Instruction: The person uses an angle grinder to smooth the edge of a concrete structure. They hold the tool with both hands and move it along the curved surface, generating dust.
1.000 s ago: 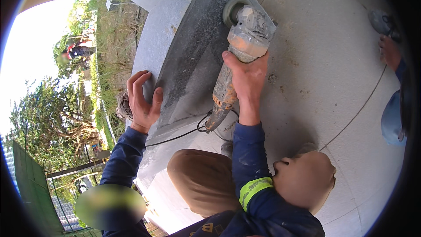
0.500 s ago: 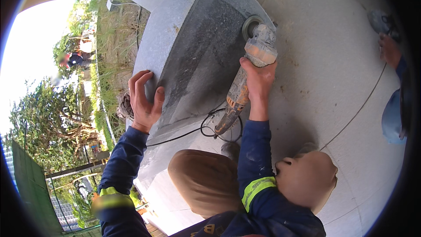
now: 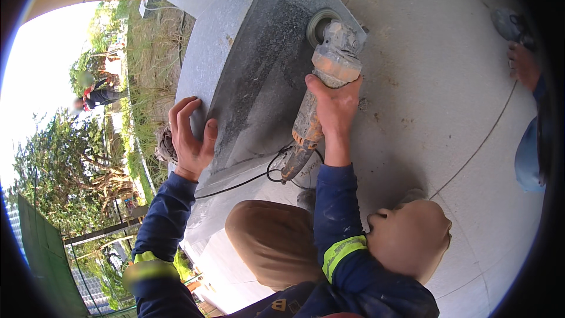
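The grinder (image 3: 307, 116), gripped by the right hand (image 3: 338, 107), has shifted leftward; the left hand (image 3: 192, 144) (loosely curved) stays on the slab (image 3: 259, 62).

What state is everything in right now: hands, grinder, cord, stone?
Grinder: held at an angle, its disc at the stone block; can't tell if running
Right hand: fingers closed around the grinder
Left hand: open, resting on the block's edge
Stone block: one face dark and streaked, the adjoining one paler
Black cord: looped near the grinder's tail

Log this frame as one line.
left hand: on grey slab, at its edge | right hand: gripping angle grinder | disc: at slab's dark face
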Action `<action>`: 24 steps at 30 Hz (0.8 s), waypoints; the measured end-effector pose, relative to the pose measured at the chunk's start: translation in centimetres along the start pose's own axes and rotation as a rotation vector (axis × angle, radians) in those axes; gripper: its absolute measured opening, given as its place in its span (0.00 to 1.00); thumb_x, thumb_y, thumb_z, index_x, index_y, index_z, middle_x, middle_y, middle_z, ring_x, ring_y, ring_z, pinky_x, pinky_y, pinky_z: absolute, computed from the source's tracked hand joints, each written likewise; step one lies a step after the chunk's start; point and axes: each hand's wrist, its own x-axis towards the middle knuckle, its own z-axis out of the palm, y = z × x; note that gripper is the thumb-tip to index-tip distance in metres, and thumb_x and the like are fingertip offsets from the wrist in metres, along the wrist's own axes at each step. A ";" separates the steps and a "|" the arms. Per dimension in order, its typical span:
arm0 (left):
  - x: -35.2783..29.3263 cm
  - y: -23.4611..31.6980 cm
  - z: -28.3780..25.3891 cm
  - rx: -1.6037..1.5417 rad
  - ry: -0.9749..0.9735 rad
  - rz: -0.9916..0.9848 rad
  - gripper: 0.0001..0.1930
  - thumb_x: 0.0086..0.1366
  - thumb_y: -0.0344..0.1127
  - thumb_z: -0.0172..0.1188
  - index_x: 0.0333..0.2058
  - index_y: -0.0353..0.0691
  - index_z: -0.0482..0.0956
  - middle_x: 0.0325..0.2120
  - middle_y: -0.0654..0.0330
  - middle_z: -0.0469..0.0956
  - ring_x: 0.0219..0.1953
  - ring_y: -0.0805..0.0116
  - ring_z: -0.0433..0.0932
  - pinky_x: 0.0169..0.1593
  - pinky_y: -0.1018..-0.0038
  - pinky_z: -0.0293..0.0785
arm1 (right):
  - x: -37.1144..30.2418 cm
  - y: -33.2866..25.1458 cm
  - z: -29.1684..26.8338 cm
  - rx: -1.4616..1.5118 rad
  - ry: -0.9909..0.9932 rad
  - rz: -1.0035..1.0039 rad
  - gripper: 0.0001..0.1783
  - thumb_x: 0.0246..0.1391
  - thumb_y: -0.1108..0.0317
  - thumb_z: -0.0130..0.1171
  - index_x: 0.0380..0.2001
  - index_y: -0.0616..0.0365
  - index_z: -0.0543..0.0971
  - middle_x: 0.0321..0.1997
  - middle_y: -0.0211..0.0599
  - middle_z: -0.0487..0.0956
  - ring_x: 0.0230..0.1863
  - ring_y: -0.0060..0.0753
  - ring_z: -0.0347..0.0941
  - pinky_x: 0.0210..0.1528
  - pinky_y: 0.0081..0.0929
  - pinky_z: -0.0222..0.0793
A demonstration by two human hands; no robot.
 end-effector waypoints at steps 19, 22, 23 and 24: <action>0.1 0.1 0.0 -0.006 0.007 0.003 0.25 0.68 0.46 0.61 0.54 0.33 0.73 0.54 0.44 0.72 0.54 0.45 0.74 0.58 0.57 0.70 | 0.9 0.5 0.0 0.081 -0.003 -0.069 0.40 0.42 0.63 0.77 0.53 0.68 0.66 0.47 0.51 0.80 0.46 0.44 0.81 0.52 0.37 0.75; 0.0 -0.1 0.1 -0.005 0.007 0.002 0.24 0.68 0.45 0.62 0.54 0.33 0.73 0.53 0.44 0.72 0.54 0.45 0.74 0.58 0.57 0.70 | 1.8 1.8 -0.8 0.039 0.050 0.010 0.40 0.42 0.63 0.76 0.53 0.68 0.66 0.47 0.51 0.81 0.46 0.44 0.81 0.52 0.37 0.75; 0.0 -0.1 0.1 -0.005 0.005 -0.001 0.24 0.68 0.45 0.62 0.54 0.33 0.73 0.53 0.44 0.72 0.54 0.45 0.74 0.58 0.57 0.70 | 1.5 1.3 -0.8 0.032 0.034 -0.011 0.40 0.42 0.63 0.76 0.53 0.68 0.66 0.47 0.51 0.81 0.46 0.44 0.81 0.52 0.37 0.75; 0.0 -0.1 0.0 -0.004 0.003 -0.003 0.24 0.67 0.45 0.62 0.54 0.33 0.73 0.54 0.44 0.72 0.54 0.45 0.74 0.58 0.57 0.70 | 1.0 0.8 -0.6 0.026 0.019 -0.033 0.40 0.42 0.64 0.76 0.53 0.68 0.66 0.47 0.51 0.81 0.46 0.44 0.81 0.52 0.37 0.75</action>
